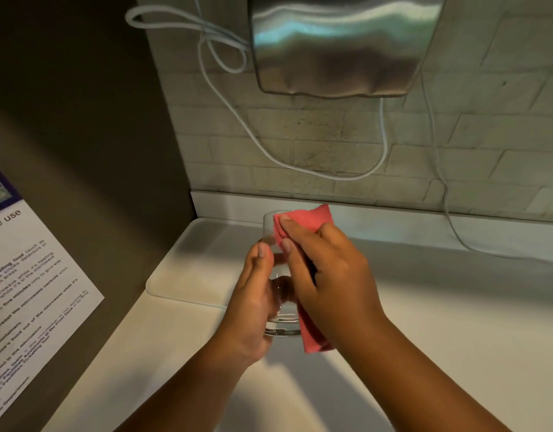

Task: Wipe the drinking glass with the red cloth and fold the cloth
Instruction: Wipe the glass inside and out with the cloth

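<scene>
The drinking glass [276, 275] is held in the air above the white tabletop [440, 307], tipped so its long axis runs away from the person: the thick base points back toward the body and the open rim points toward the brick wall [331, 135]. The left hand [253, 294] cups the glass from its left side, fingers curled under the body and thumb lying along the wall of the glass. The right hand [325, 275] presses the red cloth [303, 222] against the glass's right side, fingers curved over the cloth; the cloth spills past the rim at the far end and hangs below the base at the near end.

The wiping step appears to be under way, with folding not yet begun. Since the cloth lies lengthwise along the glass's right side, the next stroke likely depends on the left hand turning the glass about that long axis, or the right hand sliding along it.

To the left of the glass, a poster [28, 291] on the dark side panel reads in part "ave use", "smelling food" and "five minutes"; the rest is too blurred. A steel wall-mounted unit [340, 45] hangs above the glass, with a white cable [237, 120] looping down beside it.
</scene>
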A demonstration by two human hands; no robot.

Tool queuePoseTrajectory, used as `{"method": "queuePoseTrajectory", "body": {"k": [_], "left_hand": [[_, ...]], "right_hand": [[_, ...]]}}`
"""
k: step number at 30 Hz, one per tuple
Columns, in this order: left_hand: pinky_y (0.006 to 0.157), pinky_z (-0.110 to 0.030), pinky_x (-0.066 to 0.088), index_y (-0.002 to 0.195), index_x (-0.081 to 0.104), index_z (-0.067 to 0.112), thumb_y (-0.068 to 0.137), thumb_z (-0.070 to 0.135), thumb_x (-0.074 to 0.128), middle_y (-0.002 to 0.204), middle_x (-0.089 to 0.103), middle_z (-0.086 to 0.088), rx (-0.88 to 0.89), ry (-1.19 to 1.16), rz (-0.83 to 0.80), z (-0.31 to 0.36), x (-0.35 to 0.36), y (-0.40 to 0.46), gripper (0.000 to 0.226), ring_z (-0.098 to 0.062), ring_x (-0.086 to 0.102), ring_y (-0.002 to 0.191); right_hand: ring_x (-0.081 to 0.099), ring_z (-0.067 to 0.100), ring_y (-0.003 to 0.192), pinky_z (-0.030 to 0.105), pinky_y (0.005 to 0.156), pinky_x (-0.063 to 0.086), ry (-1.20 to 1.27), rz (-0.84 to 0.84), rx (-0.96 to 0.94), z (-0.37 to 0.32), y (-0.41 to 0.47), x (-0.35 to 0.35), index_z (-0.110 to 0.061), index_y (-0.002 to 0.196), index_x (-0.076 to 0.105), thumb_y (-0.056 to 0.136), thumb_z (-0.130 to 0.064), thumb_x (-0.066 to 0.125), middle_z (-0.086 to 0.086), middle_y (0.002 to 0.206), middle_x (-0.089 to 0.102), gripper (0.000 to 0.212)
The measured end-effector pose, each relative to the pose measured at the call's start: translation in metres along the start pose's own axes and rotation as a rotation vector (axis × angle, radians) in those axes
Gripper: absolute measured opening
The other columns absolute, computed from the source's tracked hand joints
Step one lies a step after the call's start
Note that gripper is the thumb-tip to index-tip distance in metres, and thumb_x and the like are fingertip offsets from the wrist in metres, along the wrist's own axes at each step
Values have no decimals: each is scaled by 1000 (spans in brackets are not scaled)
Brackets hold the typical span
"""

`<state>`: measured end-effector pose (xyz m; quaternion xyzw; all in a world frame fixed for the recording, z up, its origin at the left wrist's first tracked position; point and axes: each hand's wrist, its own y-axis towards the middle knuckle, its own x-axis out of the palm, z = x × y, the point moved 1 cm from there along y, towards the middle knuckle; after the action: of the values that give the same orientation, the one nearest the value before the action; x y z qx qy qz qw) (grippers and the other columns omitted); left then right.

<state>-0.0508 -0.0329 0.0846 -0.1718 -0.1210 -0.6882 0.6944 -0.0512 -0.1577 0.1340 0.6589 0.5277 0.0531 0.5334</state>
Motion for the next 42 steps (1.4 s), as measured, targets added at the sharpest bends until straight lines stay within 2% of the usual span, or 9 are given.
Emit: {"method": "queuePoseTrajectory", "body": {"k": [3, 5, 10, 14, 19, 24, 28, 32, 42], "left_hand": [[99, -65, 56, 140, 64, 35, 79, 77, 65, 142, 66, -19, 39, -42, -6, 5, 0, 2, 74, -41, 69, 114], [82, -49, 65, 138, 66, 32, 79, 73, 65, 136, 69, -18, 40, -90, 13, 8, -3, 4, 72, -32, 76, 103], [70, -37, 64, 137, 67, 30, 85, 71, 61, 117, 78, -12, 28, -103, 37, 17, -6, 11, 66, -24, 80, 88], [86, -38, 60, 139, 67, 34, 79, 74, 59, 109, 82, -3, -11, 29, 52, 8, -4, 7, 72, -19, 80, 98], [80, -42, 65, 131, 70, 34, 71, 81, 69, 120, 80, -11, -47, 20, -3, -4, 3, -4, 76, -29, 79, 100], [71, -41, 65, 134, 69, 32, 51, 66, 94, 116, 81, -6, -65, -144, -23, -2, 1, 0, 94, -28, 82, 94], [65, -42, 64, 128, 73, 31, 62, 57, 89, 107, 82, -4, -72, -161, -1, 11, -8, 4, 73, -29, 81, 80], [77, -35, 54, 132, 64, 37, 82, 46, 78, 116, 79, 7, 11, 189, 30, 22, -18, 11, 53, -19, 80, 82], [66, -42, 62, 141, 68, 13, 81, 69, 66, 112, 70, -13, -183, -403, -122, 12, -16, 6, 82, -33, 69, 82]], "right_hand": [[60, 8, 81, 20, 70, 51, 100, 38, 58, 8, 6, 0, -24, 134, 63, 99, -22, 61, -6, 96, 63, 35], [59, 2, 80, 11, 72, 46, 182, 69, 151, 14, 3, 2, -26, 134, 61, 98, -20, 62, -9, 92, 62, 37], [64, 6, 88, 18, 76, 51, 296, 33, 96, 8, -22, 7, -18, 131, 65, 97, -13, 61, -2, 100, 67, 34], [60, 11, 82, 27, 68, 53, 64, -103, -23, -3, -29, 10, -24, 131, 63, 100, -28, 52, -3, 101, 63, 33], [63, 8, 101, 23, 86, 52, 138, -27, 158, 13, 0, 7, -28, 129, 65, 101, -22, 56, -5, 114, 67, 30], [69, 0, 100, 17, 83, 54, 656, 56, 562, 30, 4, 6, -29, 117, 73, 100, -18, 60, -14, 106, 75, 24], [72, 3, 85, 15, 68, 53, 753, 163, 664, 41, -2, -9, -24, 113, 75, 101, -19, 58, -12, 99, 77, 21], [72, 2, 85, 16, 69, 54, 758, 171, 651, 43, -3, -19, -23, 114, 74, 102, -18, 57, -13, 101, 77, 21], [71, 6, 101, 14, 80, 52, 762, 117, 577, 36, -10, -11, -22, 117, 74, 101, -16, 59, -11, 107, 77, 22]]}}
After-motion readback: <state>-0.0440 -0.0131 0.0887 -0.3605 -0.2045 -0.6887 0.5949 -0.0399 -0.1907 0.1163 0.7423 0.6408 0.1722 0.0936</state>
